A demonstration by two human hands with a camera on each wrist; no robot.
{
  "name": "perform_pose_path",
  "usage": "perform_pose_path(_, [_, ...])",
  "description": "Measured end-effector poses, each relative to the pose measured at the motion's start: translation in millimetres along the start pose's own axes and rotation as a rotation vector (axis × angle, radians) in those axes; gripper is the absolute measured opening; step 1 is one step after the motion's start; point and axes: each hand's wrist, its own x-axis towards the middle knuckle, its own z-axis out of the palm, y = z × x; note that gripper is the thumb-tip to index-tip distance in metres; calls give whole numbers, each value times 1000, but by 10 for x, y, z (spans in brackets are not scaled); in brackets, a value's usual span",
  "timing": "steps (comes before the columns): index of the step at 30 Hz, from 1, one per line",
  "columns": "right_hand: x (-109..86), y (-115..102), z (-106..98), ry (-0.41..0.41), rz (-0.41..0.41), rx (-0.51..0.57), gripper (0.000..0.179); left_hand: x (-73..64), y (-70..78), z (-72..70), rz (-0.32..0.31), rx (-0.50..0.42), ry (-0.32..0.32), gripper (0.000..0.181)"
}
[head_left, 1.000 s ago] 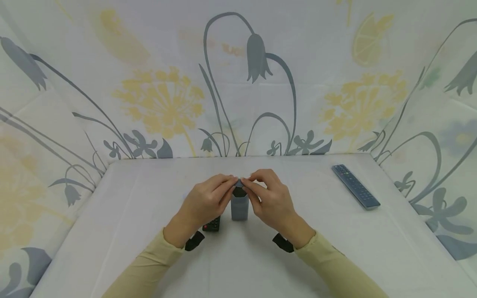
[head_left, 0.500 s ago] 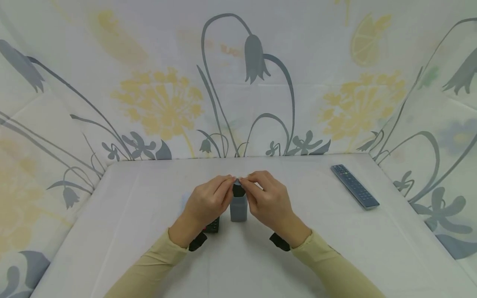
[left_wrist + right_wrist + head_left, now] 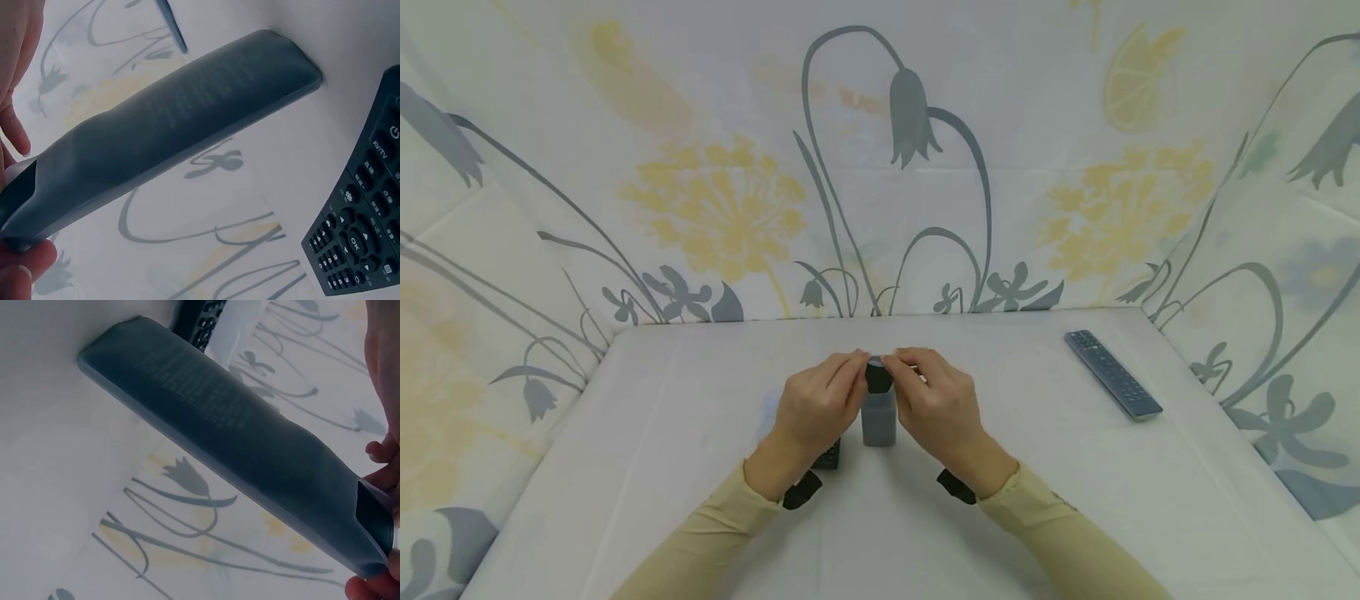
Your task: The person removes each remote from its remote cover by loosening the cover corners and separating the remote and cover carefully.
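Upright on the table stands a remote control in a blue-grey translucent sleeve (image 3: pixel 878 421); its lower end meets the cloth. Faint printing shows through the sleeve's side in the left wrist view. A black part of the remote control (image 3: pixel 879 379) shows at the upper end. My left hand (image 3: pixel 822 402) pinches one side of the sleeve's top edge, my right hand (image 3: pixel 942 407) the other side. Some fingertips are hidden behind the sleeve. By my left wrist lies a black remote control (image 3: pixel 359 231) with buttons, partly hidden by that hand in the head view.
Another dark remote control (image 3: pixel 1112 375) lies at the right rear of the white table (image 3: pixel 1075 500). Something pale bluish (image 3: pixel 767 408) lies behind my left hand, its kind unclear. Flower-printed cloth (image 3: pixel 910 208) walls the back and both sides.
Both hands have drawn slightly closer together at the sleeve's top. Its lip looks narrower, and more of the black part shows below it. The other remotes stay put.
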Motion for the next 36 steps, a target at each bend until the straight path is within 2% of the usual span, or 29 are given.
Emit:
perform_pose_path(8, [-16,-22,1,-39,84,92,10,13,-15,-1,-39,-62,29,27])
perform_pose_path(13, [7,-12,-1,-16,162,163,15,27,-9,-14,-56,-90,29,27])
perform_pose_path(18, [29,14,-14,-18,202,201,17,32,-9,-5,-80,-130,54,26])
perform_pose_path(26, [58,65,-45,-59,269,258,13,38,-16,-6,-129,-187,54,23])
perform_pose_path(36, [77,60,-59,-129,386,368,18,31,-3,-6,-182,-235,46,15])
